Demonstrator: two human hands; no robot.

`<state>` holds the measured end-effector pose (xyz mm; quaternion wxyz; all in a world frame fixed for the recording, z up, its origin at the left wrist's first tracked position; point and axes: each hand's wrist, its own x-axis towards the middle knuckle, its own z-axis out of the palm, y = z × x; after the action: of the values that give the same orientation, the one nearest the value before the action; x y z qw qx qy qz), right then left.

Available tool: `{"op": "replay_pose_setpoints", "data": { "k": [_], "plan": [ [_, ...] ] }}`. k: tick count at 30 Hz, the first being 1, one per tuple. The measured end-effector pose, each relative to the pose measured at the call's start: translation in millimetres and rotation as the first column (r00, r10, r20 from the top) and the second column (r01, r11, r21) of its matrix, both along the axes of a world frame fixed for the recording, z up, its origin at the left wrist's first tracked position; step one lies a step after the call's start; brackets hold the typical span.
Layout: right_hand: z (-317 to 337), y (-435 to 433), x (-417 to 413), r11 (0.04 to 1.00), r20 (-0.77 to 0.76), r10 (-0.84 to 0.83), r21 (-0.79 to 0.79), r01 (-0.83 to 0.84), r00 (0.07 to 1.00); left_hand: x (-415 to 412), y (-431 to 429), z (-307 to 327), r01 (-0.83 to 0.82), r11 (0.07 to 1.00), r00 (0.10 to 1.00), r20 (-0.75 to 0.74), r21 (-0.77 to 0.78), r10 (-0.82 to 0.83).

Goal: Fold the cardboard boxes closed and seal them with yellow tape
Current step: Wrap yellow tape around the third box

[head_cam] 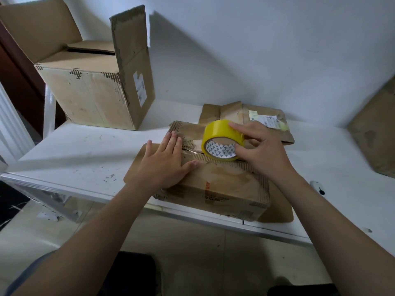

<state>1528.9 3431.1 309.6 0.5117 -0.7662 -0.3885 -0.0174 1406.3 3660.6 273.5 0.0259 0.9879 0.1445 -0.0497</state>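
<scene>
Scanning from the left, I see a tall cardboard box (94, 90) with its flaps standing up at the far left of the bench (85, 154), with bare white surface between it and the work. My left grip (164, 165) lies released, fingers flat, pressing the closed flaps of the low cardboard box (224, 184), which sits right at the bench's near edge. The yellow tape roll (223, 139) stands on edge on the flap seam. My right grip (263, 150) grasps it, fingers over its top. Flattened cardboard (267, 122) lies just behind, and a cardboard sheet (376, 133) leans at far right.
</scene>
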Motion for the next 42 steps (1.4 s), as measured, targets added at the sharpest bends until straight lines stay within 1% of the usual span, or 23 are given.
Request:
{"op": "replay_pose_setpoints", "data": {
  "k": [5, 9, 14, 17, 19, 22, 24, 27, 29, 33, 35, 37, 39, 42],
  "plan": [
    [9, -3, 7, 0.994, 0.066, -0.041, -0.103, 0.047, 0.997, 0, 2, 1, 0.012, 1.000, 1.000, -0.009, 0.002, -0.012],
    [10, -2, 5, 0.989, 0.100, -0.027, -0.141, 0.041, 0.995, 1, 4, 0, 0.025, 0.999, 1.000, 0.000, 0.020, -0.025],
    [24, -3, 8, 0.975, 0.184, -0.060, -0.201, 0.097, 0.981, 3, -1, -2, 0.032, 0.999, 0.999, 0.039, 0.014, -0.033],
    [25, 1, 5, 0.959, 0.190, -0.036, -0.270, 0.088, 0.981, 5, -1, -2, 0.027, 1.000, 0.999, 0.037, 0.004, -0.027],
    [23, 3, 6, 0.944, 0.205, -0.053, -0.310, 0.116, 0.977, 5, -1, -1, 0.033, 0.999, 0.999, 0.026, 0.000, -0.033],
    [21, 3, 8, 0.936, 0.235, -0.063, -0.323, 0.139, 0.970, 4, -2, 1, 0.052, 0.999, 0.998, 0.020, 0.013, -0.052],
    [18, 4, 8, 0.940, 0.254, -0.046, -0.315, 0.128, 0.966, 4, -3, 3, 0.093, 0.995, 0.995, 0.018, 0.038, -0.094],
    [12, 5, 5, 0.938, 0.304, -0.017, -0.324, 0.120, 0.952, 5, -15, 4, 0.201, 0.974, 0.978, 0.036, 0.101, -0.205],
    [10, 4, 6, 0.940, 0.292, -0.010, -0.325, 0.109, 0.956, 6, -25, 4, 0.213, 0.972, 0.975, 0.040, 0.103, -0.218],
    [1, -3, 11, 0.935, 0.227, 0.012, -0.348, 0.069, 0.974, 8, -35, 4, 0.168, 0.986, 0.986, -0.007, 0.010, -0.168],
    [-5, -5, 9, 0.943, 0.169, 0.037, -0.333, 0.022, 0.985, 8, -35, 5, 0.156, 0.988, 0.988, -0.016, -0.006, -0.156],
    [-8, -6, 5, 0.949, 0.149, 0.050, -0.316, 0.000, 0.988, 7, -35, 5, 0.149, 0.989, 0.989, -0.019, -0.009, -0.149],
    [-6, -10, 4, 0.947, 0.168, 0.030, -0.322, 0.026, 0.985, 7, -36, 3, 0.140, 0.990, 0.990, -0.021, -0.008, -0.140],
    [4, -34, 14, 0.929, 0.227, -0.036, -0.351, 0.116, 0.973, 7, -36, 4, 0.131, 0.991, 0.991, -0.031, -0.019, -0.132]
  ]
}}
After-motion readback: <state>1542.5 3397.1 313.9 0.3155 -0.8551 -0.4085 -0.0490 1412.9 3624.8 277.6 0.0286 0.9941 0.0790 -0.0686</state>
